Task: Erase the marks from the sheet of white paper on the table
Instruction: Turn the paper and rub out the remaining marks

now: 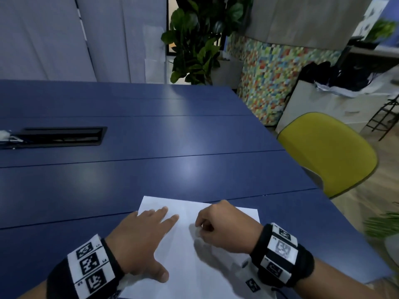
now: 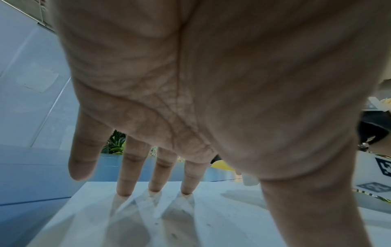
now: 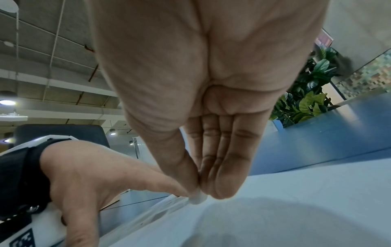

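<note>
A white sheet of paper (image 1: 190, 251) lies on the blue table (image 1: 151, 173) near its front edge. My left hand (image 1: 142, 240) is spread flat on the sheet's left part, its straight fingertips (image 2: 125, 192) pressing the paper (image 2: 211, 217). My right hand (image 1: 218, 225) is over the sheet's middle, fingers bunched. In the right wrist view its thumb and fingers pinch a small white eraser (image 3: 197, 198) whose tip touches the paper (image 3: 275, 208). Faint grey marks show near the left fingertips in the left wrist view.
A black cable slot (image 1: 62, 135) is set into the table at the far left. A yellow chair (image 1: 328, 152) stands by the table's right edge. A potted plant (image 1: 198, 39) and a mosaic wall (image 1: 274, 83) lie beyond the table.
</note>
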Motion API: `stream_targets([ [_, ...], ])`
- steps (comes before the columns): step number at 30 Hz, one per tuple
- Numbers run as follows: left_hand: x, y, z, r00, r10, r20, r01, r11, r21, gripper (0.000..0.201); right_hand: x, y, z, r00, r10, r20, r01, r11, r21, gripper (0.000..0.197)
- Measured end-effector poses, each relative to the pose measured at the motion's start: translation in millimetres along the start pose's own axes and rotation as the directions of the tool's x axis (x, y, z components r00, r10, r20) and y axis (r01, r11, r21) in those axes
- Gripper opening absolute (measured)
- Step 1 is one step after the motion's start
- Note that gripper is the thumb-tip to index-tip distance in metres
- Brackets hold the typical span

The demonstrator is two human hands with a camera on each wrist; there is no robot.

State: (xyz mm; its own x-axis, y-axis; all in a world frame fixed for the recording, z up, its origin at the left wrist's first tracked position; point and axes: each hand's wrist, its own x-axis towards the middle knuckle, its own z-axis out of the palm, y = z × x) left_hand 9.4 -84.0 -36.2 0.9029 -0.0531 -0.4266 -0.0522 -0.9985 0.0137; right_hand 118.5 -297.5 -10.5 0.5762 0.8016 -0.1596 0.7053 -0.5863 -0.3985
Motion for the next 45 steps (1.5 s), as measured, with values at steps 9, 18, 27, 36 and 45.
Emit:
stream_targets([
  [9, -3, 0, -14, 1.000, 0.020, 0.007, -0.020, 1.000, 0.003, 0.126, -3, 2, 8, 0.999, -0.013, 0.048, 0.014, 0.999, -0.030, 0.024],
  [18, 17, -5, -6, 0.999, -0.028, 0.022, 0.029, 0.999, -0.024, 0.136, 13, 6, 1, 0.999, -0.013, 0.036, 0.013, 1.000, 0.003, 0.027],
  [27, 17, -7, -3, 0.999, -0.036, 0.011, 0.036, 0.999, -0.007, 0.135, 33, 24, -12, 1.000, -0.006, 0.007, 0.006, 1.000, -0.013, 0.026],
  [36, 18, -4, -9, 0.998, -0.046, 0.036, 0.045, 0.999, 0.029, 0.135, 36, 25, -5, 0.995, -0.050, 0.083, 0.051, 0.999, -0.003, 0.016],
  [45, 14, -8, -11, 0.997, -0.027, 0.069, 0.027, 1.000, -0.005, 0.135, 39, 59, -30, 0.980, 0.182, -0.076, -0.147, 0.931, 0.335, 0.012],
])
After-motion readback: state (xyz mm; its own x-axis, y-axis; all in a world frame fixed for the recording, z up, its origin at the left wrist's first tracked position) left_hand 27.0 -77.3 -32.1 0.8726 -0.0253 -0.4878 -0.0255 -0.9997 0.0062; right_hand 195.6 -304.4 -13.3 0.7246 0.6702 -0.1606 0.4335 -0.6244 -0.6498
